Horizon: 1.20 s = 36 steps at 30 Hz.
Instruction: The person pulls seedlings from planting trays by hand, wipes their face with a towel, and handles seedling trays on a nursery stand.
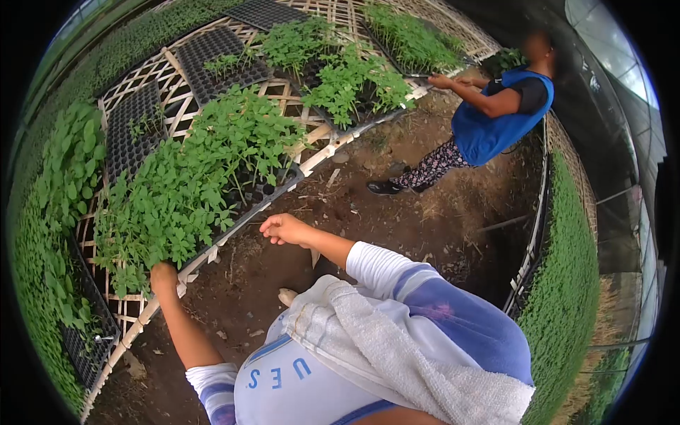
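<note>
My left hand (164, 277) is at the front left corner of a black seedling tray (273, 196), against the leaves. Its fingers are hidden by the foliage and the back of the hand, so whether they grip the tray edge or a stem does not show. Leafy green seedlings (205, 152) crowd most of this tray, and several bare cells show at its right end. Over the soil in front of the tray hangs my right hand (285, 230), apart from the plants. Its fingers are loosely bent with gaps between them, and I see nothing in them.
A slatted bench (333, 145) carries more trays, including a sparsely planted tray (212, 57). At the right, a person in a blue vest (496, 117) stands with hands at another tray's seedlings (414, 39). Dense seedlings (567, 283) fill a bed behind the dirt path (425, 212).
</note>
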### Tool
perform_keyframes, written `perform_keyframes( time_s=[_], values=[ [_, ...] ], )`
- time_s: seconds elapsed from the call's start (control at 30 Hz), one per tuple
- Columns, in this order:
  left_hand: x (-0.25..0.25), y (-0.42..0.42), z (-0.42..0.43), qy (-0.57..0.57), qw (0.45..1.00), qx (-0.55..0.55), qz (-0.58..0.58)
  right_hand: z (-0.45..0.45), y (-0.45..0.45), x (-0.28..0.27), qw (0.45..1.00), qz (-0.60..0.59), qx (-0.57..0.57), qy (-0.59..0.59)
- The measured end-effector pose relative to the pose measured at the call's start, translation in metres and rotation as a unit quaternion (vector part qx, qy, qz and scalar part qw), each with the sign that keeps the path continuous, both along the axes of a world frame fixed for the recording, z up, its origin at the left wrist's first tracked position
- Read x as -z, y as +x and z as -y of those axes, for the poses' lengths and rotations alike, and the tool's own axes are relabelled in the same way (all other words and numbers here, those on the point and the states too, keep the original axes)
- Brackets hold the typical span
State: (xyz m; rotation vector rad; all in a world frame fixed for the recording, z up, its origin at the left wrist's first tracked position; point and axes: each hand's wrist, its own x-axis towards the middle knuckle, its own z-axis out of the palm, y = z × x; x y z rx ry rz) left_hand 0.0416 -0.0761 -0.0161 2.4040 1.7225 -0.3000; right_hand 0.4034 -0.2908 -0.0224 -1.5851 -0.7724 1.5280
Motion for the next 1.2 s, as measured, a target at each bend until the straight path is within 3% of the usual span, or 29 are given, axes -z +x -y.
perform_keyframes(
  time_s=[0.13,0.2,0.23,0.33,0.37,0.4,0.47,0.5,0.57,0.7,0.8,0.87,1.03,1.2],
  values=[
    [-0.002,0.004,-0.005,-0.013,0.997,0.018,-0.067,0.010,0.016,0.011,1.000,0.002,0.023,0.002],
    [0.013,0.004,-0.008,0.057,0.998,0.010,-0.035,0.015,0.025,0.013,1.000,0.002,0.028,0.004],
    [0.005,0.002,-0.011,0.012,0.996,0.056,-0.062,0.018,0.028,0.013,0.999,0.003,0.036,0.005],
    [0.050,-0.028,-0.030,-0.018,0.995,0.088,-0.048,0.025,0.041,0.010,0.999,0.010,0.046,0.009],
    [-0.018,0.008,0.006,-0.107,0.978,-0.133,0.122,0.029,0.049,0.009,0.999,0.016,0.047,0.010],
    [-0.058,0.021,0.037,-0.102,0.979,-0.130,0.121,0.032,0.059,0.005,0.998,0.024,0.049,0.014],
    [-0.109,0.035,0.071,-0.137,0.935,-0.176,0.276,0.043,0.078,-0.014,0.997,0.036,0.064,0.012],
    [-0.126,0.035,0.074,-0.135,0.937,-0.174,0.272,0.049,0.089,-0.019,0.995,0.035,0.092,0.015],
    [-0.151,0.036,0.078,-0.238,0.923,-0.149,0.265,0.062,0.117,-0.020,0.988,0.044,0.137,0.051],
    [-0.194,0.074,0.065,-0.175,0.932,-0.037,0.316,0.073,0.163,-0.065,0.966,0.091,0.228,0.077],
    [-0.217,0.139,0.047,-0.147,0.916,0.052,0.370,0.062,0.205,-0.089,0.939,0.157,0.277,0.128],
    [-0.229,0.197,0.029,-0.137,0.913,0.096,0.373,0.043,0.234,-0.101,0.915,0.132,0.331,0.188],
    [-0.250,0.381,-0.028,-0.076,0.882,0.248,0.394,-0.010,0.304,-0.129,0.898,0.169,0.316,0.256],
    [-0.238,0.603,-0.105,-0.035,0.851,0.307,0.425,-0.054,0.362,-0.148,0.913,0.142,0.276,0.264]
  ],
)
